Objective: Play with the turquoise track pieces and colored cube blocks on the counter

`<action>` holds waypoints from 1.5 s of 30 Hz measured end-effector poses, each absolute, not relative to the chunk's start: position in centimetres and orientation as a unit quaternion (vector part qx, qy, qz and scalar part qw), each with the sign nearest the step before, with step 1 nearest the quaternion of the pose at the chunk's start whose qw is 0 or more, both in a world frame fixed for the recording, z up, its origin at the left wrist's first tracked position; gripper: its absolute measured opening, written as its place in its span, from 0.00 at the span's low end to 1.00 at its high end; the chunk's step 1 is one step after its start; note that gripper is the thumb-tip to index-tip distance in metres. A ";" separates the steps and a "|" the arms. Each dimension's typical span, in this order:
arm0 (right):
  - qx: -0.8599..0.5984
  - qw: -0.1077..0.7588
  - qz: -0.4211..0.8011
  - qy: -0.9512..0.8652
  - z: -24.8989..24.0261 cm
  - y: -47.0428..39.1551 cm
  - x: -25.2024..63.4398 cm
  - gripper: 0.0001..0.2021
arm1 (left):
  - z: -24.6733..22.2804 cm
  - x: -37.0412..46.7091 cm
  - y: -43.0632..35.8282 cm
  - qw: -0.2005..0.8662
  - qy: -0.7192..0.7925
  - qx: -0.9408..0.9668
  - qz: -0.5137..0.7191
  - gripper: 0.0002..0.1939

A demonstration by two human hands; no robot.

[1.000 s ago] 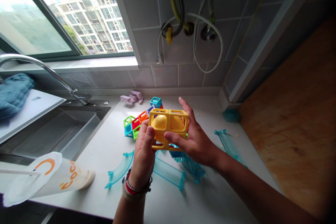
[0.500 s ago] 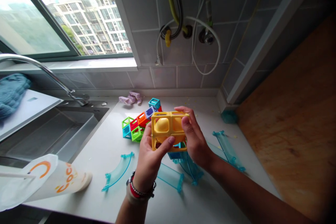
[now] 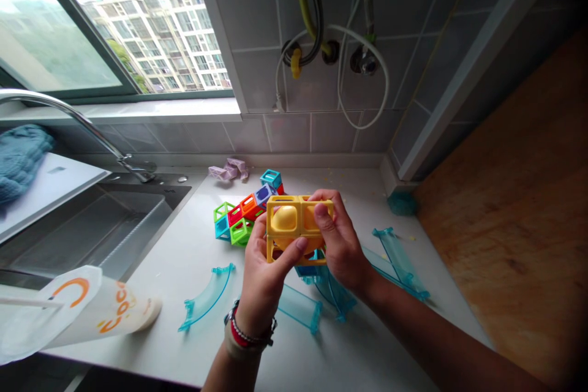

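Left hand (image 3: 265, 275) and right hand (image 3: 343, 251) jointly grasp the yellow frame block (image 3: 298, 225), held above the table (image 3: 195, 245). Uneven thumb pressure could tip it onto the turquoise track (image 3: 299, 310). Obscured, left to right: the straw's (image 3: 30, 302) end, cropped; some coloured cubes (image 3: 248, 204), overlapped; far fingertips, behind the block.
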State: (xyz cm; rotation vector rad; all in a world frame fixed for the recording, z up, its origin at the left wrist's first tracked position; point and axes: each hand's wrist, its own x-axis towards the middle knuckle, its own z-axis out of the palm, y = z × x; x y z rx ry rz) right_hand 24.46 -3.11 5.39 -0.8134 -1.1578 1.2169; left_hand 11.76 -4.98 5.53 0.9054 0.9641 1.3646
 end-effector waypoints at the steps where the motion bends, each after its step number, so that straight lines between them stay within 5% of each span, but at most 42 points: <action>1: -0.348 0.599 0.526 -0.493 5.5 -3.2 24.4 0.11 | 5.6 11.7 -5.0 0.587 0.409 0.385 0.583 0.34; 14: -0.326 0.606 0.543 -0.482 6.2 -3.5 24.5 0.10 | 5.1 11.1 -4.9 0.613 0.379 0.393 0.571 0.30; 22: -0.333 0.564 0.566 -0.501 7.6 -2.6 25.9 0.13 | 5.3 9.1 -3.7 0.522 0.377 0.375 0.667 0.40; 29: -0.344 0.526 0.578 -0.521 7.2 -2.3 26.3 0.25 | 5.9 8.5 -3.9 0.517 0.394 0.376 0.661 0.42; 37: -0.324 0.522 0.613 -0.497 7.6 -2.1 26.6 0.24 | 5.8 9.2 -4.0 0.583 0.373 0.391 0.606 0.39; 45: -0.339 0.524 0.582 -0.521 7.7 -1.7 26.9 0.22 | 5.7 9.4 -4.2 0.517 0.393 0.405 0.644 0.38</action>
